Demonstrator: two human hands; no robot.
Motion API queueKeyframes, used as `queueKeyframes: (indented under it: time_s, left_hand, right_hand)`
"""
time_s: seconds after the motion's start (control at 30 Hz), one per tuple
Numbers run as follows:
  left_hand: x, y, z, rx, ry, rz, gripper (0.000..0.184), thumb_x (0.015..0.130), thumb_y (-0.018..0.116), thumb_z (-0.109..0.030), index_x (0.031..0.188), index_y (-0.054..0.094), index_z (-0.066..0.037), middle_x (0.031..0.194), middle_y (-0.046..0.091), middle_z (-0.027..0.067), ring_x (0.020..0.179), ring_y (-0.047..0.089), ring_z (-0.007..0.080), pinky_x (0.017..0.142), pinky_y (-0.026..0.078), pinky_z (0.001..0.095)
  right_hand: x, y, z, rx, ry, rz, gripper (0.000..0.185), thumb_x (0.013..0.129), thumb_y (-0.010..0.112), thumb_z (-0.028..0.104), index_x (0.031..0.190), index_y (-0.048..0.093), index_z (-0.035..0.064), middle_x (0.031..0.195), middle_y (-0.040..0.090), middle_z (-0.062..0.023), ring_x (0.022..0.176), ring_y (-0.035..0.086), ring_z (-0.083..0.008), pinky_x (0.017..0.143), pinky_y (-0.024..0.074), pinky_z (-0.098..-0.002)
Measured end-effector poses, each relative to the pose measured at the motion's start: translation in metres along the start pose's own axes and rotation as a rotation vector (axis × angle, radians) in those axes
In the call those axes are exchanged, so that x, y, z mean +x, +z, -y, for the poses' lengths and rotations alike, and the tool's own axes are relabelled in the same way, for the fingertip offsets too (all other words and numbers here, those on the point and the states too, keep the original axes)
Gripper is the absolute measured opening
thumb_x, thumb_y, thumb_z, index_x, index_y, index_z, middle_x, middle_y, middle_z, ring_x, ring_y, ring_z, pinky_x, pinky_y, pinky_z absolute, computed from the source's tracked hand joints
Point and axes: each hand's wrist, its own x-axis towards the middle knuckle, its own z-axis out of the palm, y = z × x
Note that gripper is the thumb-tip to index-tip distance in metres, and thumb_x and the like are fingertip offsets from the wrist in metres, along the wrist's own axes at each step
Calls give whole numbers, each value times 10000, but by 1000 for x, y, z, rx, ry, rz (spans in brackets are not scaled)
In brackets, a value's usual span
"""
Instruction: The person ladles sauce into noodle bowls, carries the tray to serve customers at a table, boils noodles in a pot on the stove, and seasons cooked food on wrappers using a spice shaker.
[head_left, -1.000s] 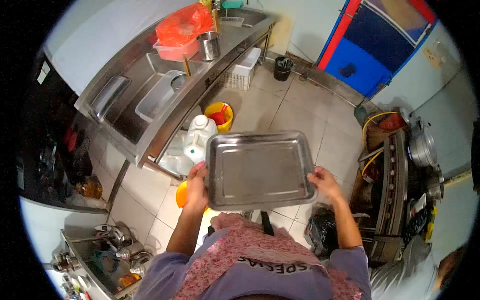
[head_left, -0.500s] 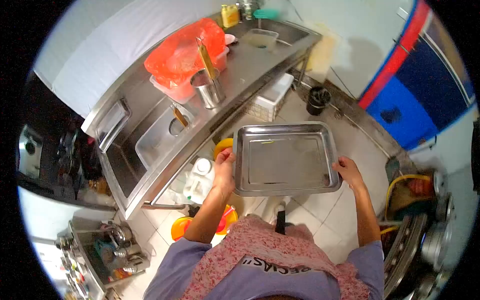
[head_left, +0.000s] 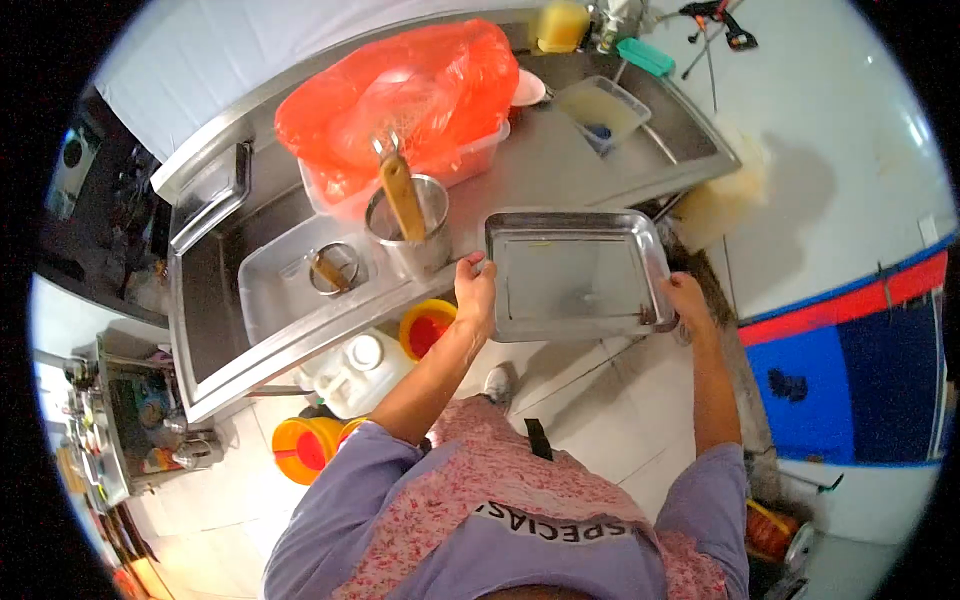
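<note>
A shallow rectangular metal tray (head_left: 575, 290) is held out in front of me, just past the front edge of the steel counter. My left hand (head_left: 475, 290) grips its left rim, with the thumb and fingers closed on it. On the opposite short side, my right hand (head_left: 686, 300) is closed on the rim. A small yellowish-green scrap lies near the tray's far edge. Beside my left hand, on the counter, stands a metal pot (head_left: 428, 250) with a wooden-handled tool (head_left: 402, 200) in it.
The steel sink counter (head_left: 560, 165) carries a red plastic bag (head_left: 400, 100) in a tub, a clear bin (head_left: 290, 290) with a wooden-handled strainer (head_left: 328, 272), and a clear container (head_left: 603, 112). Below are a white jug (head_left: 355, 375) and yellow buckets (head_left: 305, 450). A blue-red panel (head_left: 850, 370) is at right.
I have moved closer to the counter, and the tray has come up toward its front edge. My view has turned. Both hands keep their hold on the tray.
</note>
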Motion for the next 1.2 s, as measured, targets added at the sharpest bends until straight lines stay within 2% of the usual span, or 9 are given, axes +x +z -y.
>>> queueKeyframes:
  time_s: [0.2,0.3,0.4,0.47,0.6,0.7,0.9,1.03,1.2]
  left_hand:
    - [153,47,96,305,292,-208,379,774,630,-209,1116,545,-70,1012,596,168,941,571,292,819,447,398]
    - [136,64,47,241,49,-206,437,780,631,-240,1168,527,-67,1150,538,202,1054,525,337,886,420,414]
    - [132,66,54,306,209,-220,402,859,579,-183,1204,471,-7,1082,570,96,1002,523,185,895,405,297]
    - [105,51,45,163,201,-62,408,856,585,-225,1204,492,-35,1130,546,128,1027,523,215,894,414,320]
    - [37,-3,-13,92,-20,201,337,921,513,-210,1191,495,-9,1056,577,77,975,547,151,874,428,288]
    - [-6,-24,-25,22,-94,-109,289,920,515,-192,1137,528,-1,1020,606,79,966,568,166,840,440,287]
    - [-42,-46,-70,-202,247,-788,237,938,467,-166,1093,538,-2,987,611,84,866,582,143,784,460,257]
    - [-31,-44,-119,-168,436,-859,254,947,462,-185,1097,538,6,988,600,84,898,580,144,821,457,265]
    - [-20,-26,-152,-13,661,-810,341,946,464,-289,1120,531,-4,1007,590,80,937,552,132,805,429,261]
  right_hand:
    - [154,31,6,128,-150,-21,478,757,632,350,1056,584,-20,996,620,-191,939,595,-317,828,452,-381]
    - [220,59,-19,28,-179,12,539,761,635,352,1143,533,-14,1121,570,-202,1033,553,-324,897,422,-380]
    - [263,58,18,-183,-211,26,621,782,631,353,1254,440,-2,1238,496,-209,1136,488,-332,960,378,-384]
    - [232,29,109,-384,-308,-123,647,802,628,317,1314,374,12,1291,451,-207,1184,446,-338,986,352,-393]
    - [213,19,332,283,-1088,140,686,740,684,143,1330,349,38,1317,418,-185,1214,409,-328,1006,334,-403]
    - [222,86,423,287,-1377,283,703,719,699,207,1316,363,50,1265,431,-213,1187,403,-380,995,336,-441]
    - [244,218,547,-195,-1149,581,950,633,732,429,1379,260,78,1359,332,-233,1273,302,-371,1019,313,-436]
    - [222,303,539,-4,-1187,154,652,640,722,370,1208,509,130,1162,538,-186,1095,504,-314,888,437,-394]
    - [230,211,531,284,-1319,491,155,727,645,142,854,692,216,913,665,-53,801,641,-209,739,508,-358]
